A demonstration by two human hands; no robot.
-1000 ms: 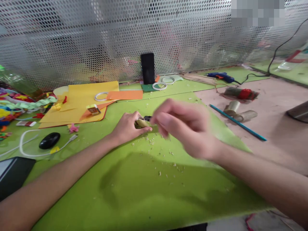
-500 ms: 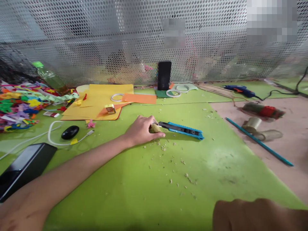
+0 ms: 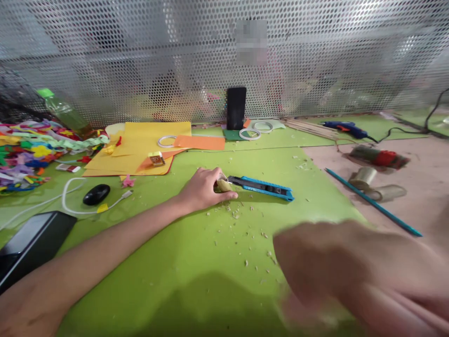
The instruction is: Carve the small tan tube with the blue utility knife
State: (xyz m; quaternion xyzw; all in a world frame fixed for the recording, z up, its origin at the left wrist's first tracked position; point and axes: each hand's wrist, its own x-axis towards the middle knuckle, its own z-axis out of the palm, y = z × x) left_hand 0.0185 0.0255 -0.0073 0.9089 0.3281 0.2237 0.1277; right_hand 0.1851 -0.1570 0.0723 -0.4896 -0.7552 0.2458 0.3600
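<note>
My left hand rests on the green tabletop, with thumb and fingers curled round a short pale-green piece of bamboo. A blue utility knife lies just right of it, its blade end close to or against the bamboo; whether it touches I cannot tell. My right hand is raised in the right foreground, blurred by motion, its fingertips hidden. Small shavings are scattered between the two hands.
Two cut tubes and a teal stick lie on the right, near a blue glue gun. At the back, a phone leans against a perforated metal screen. Yellow paper, a black mouse and colourful cutouts occupy the left.
My right hand has come up and leftward from the bottom right corner, farther into view. My left hand keeps its hold on the bamboo, and the knife lies as before.
</note>
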